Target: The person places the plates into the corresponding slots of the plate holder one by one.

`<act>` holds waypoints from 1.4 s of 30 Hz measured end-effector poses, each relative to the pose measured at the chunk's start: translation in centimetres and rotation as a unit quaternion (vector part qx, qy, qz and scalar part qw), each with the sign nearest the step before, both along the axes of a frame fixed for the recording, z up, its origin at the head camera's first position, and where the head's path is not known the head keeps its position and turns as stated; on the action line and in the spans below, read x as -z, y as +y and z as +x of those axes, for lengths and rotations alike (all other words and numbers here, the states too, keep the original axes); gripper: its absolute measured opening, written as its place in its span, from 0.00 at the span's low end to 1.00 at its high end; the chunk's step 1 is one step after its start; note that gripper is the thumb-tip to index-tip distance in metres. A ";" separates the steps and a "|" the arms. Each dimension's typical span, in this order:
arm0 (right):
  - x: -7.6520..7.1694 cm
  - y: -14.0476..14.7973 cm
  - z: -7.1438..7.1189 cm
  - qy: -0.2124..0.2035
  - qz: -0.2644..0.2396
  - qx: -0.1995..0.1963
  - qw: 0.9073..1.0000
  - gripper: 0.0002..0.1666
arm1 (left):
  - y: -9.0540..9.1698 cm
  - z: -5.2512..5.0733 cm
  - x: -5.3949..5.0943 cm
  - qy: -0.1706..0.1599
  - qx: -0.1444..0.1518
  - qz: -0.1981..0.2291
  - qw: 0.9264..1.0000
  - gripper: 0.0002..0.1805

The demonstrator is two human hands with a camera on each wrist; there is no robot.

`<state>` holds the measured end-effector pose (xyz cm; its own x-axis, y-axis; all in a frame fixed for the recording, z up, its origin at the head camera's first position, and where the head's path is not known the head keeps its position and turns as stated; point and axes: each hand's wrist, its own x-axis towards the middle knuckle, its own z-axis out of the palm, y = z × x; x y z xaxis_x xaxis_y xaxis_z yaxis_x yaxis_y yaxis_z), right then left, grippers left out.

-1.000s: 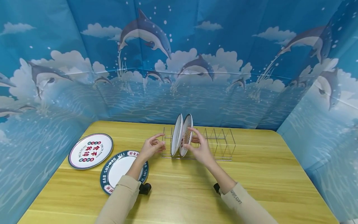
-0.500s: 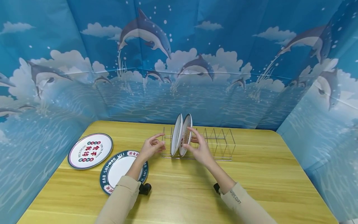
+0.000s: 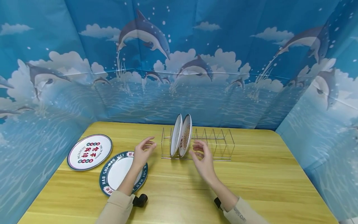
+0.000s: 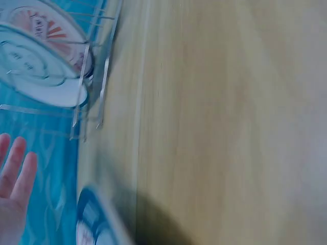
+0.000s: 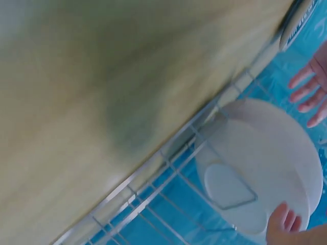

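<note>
Your yellow wood-grained counter [image 3: 173, 186] carries a silvery wire rack [image 3: 219, 160], a red-lettered round white plate [image 3: 89, 152] and, perhaps touching it, a teal-rimmed round white plate [image 3: 117, 172].

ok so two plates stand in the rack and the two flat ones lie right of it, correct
Not quite: the head view shows the red-lettered plate and green-rimmed plate lying flat to the left of the rack, not the right.

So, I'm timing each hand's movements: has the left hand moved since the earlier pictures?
Yes: in the head view, the left hand has moved left and slightly back, away from the left end of the wire rack.
</note>
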<state>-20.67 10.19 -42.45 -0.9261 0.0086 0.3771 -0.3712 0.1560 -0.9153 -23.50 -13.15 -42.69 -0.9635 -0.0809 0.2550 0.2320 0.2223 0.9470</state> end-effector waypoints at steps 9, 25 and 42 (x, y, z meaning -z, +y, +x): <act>-0.3 -2.3 2.5 -0.084 -0.008 -0.094 0.992 0.17 | -6.5 2.8 1.7 0.012 -0.073 -0.018 0.997 0.20; 3.0 -7.1 0.0 -0.300 -0.004 -0.248 0.921 0.33 | -15.9 9.1 3.8 -0.122 -0.165 -0.120 0.971 0.28; 4.1 -11.8 -0.6 -0.409 -0.053 -0.340 0.845 0.37 | -17.8 9.7 6.3 -0.268 -0.023 0.051 0.962 0.40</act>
<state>-21.28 -1.64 -46.51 -0.6820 -0.6361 -0.3609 0.4213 0.0617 -0.9048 -13.84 -30.90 -49.00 -0.9491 -0.1255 -0.2888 -0.3035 0.1201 0.9452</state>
